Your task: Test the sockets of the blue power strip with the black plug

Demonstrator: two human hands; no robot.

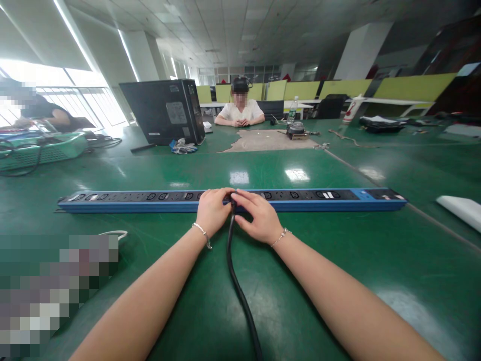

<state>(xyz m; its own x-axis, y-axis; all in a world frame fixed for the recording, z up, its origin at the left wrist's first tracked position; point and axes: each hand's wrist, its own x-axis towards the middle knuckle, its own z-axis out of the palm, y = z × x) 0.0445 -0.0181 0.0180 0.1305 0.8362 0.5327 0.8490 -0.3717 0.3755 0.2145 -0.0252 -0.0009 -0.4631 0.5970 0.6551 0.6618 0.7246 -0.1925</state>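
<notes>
A long blue power strip (pixel 315 204) with black sockets lies across the green table in front of me. My left hand (pixel 214 209) and my right hand (pixel 260 213) meet at its middle, fingers closed around the end of a black power cable (pixel 236 281). The plug end is mostly hidden by my fingers, so I cannot tell how deep it sits in a socket. From my hands the cable runs down toward the near edge of the view.
A black computer case (pixel 161 113) stands at the back left, with gloves (pixel 183 146) beside it. A green basket (pixel 48 150) with cables is at far left. Across the table sits a person (pixel 240 108). A white object (pixel 460 210) lies at right.
</notes>
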